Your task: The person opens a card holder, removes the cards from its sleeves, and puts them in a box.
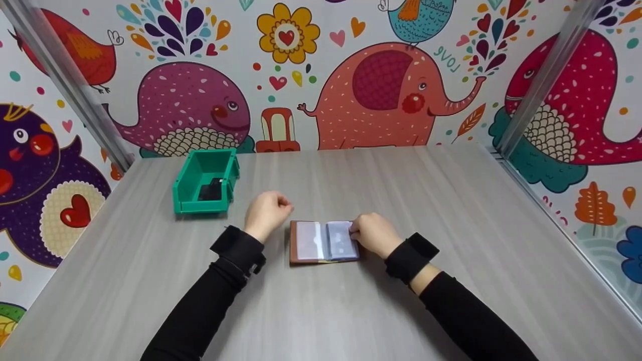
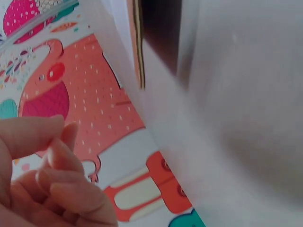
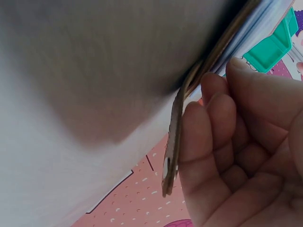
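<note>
A brown card holder (image 1: 293, 245) lies open on the table, with clear plastic sleeves (image 1: 341, 241) inside. My right hand (image 1: 375, 233) pinches the right edge of the sleeves between thumb and fingers. In the right wrist view, the thumb of this hand (image 3: 251, 142) lies at the sleeve edges, and a brown strap (image 3: 174, 142) sticks out beside the fingers. My left hand (image 1: 268, 213) hovers just left of the card holder with nothing in it. Its fingers (image 2: 71, 184) are loosely curled in the left wrist view, thumb close to the index finger.
A green bin (image 1: 200, 206) stands at the back left of the table, with black items (image 1: 210, 189) inside. Behind the table (image 1: 321, 311) rises a wall (image 1: 281, 90) with cartoon animals. Metal posts (image 1: 546, 75) stand at both back corners.
</note>
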`<action>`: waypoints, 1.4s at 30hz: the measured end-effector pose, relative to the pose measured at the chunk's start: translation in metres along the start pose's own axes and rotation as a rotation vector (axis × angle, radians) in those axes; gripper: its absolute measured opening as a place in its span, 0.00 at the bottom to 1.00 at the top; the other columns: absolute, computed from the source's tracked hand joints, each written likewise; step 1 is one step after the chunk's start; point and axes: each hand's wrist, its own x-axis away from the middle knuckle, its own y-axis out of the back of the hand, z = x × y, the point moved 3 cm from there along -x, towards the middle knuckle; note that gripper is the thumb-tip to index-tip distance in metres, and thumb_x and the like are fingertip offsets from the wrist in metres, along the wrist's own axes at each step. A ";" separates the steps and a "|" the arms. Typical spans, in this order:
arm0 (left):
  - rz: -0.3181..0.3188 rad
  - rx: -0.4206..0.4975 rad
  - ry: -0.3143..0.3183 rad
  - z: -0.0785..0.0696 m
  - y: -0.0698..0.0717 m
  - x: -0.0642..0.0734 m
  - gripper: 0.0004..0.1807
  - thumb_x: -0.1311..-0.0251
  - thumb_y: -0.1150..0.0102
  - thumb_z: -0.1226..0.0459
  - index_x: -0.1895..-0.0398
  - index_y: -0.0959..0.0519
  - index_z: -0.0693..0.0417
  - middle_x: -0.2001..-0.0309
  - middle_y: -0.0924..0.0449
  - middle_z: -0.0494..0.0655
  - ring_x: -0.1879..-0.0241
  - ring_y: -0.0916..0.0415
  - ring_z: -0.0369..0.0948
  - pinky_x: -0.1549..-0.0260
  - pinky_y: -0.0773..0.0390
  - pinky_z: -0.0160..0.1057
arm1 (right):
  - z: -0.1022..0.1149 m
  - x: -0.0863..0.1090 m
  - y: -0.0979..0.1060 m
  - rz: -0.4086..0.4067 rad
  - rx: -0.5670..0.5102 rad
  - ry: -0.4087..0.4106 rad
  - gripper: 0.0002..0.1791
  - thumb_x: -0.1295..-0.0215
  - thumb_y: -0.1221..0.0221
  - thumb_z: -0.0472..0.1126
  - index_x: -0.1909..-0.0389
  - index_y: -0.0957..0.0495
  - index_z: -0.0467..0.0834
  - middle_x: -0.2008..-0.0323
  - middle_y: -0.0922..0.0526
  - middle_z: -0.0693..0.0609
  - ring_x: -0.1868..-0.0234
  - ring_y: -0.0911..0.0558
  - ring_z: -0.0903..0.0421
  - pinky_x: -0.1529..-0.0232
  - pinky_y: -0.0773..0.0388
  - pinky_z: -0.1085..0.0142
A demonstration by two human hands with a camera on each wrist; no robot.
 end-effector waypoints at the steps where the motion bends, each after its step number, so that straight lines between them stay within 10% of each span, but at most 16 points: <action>1: 0.010 -0.004 -0.010 -0.002 -0.002 0.002 0.05 0.41 0.36 0.65 0.68 0.14 0.58 0.67 0.15 0.50 0.67 0.20 0.48 0.62 0.23 0.47 | 0.000 0.000 0.000 -0.004 0.004 0.001 0.03 0.47 0.31 0.28 0.71 0.12 0.38 0.70 0.14 0.46 0.69 0.16 0.50 0.66 0.20 0.55; 14: 0.195 -0.149 -0.070 -0.010 -0.022 0.016 0.03 0.49 0.35 0.67 0.77 0.17 0.52 0.75 0.20 0.42 0.75 0.26 0.42 0.71 0.26 0.43 | 0.001 -0.002 0.000 -0.001 0.005 -0.015 0.04 0.47 0.31 0.29 0.70 0.12 0.39 0.69 0.13 0.46 0.68 0.16 0.48 0.64 0.20 0.54; 42: 0.261 -0.267 -0.118 -0.009 -0.043 0.020 0.09 0.56 0.38 0.73 0.85 0.24 0.53 0.80 0.27 0.43 0.78 0.31 0.43 0.76 0.28 0.42 | -0.001 -0.001 -0.001 0.008 0.004 -0.051 0.03 0.46 0.30 0.30 0.70 0.12 0.39 0.68 0.13 0.46 0.65 0.16 0.48 0.61 0.20 0.54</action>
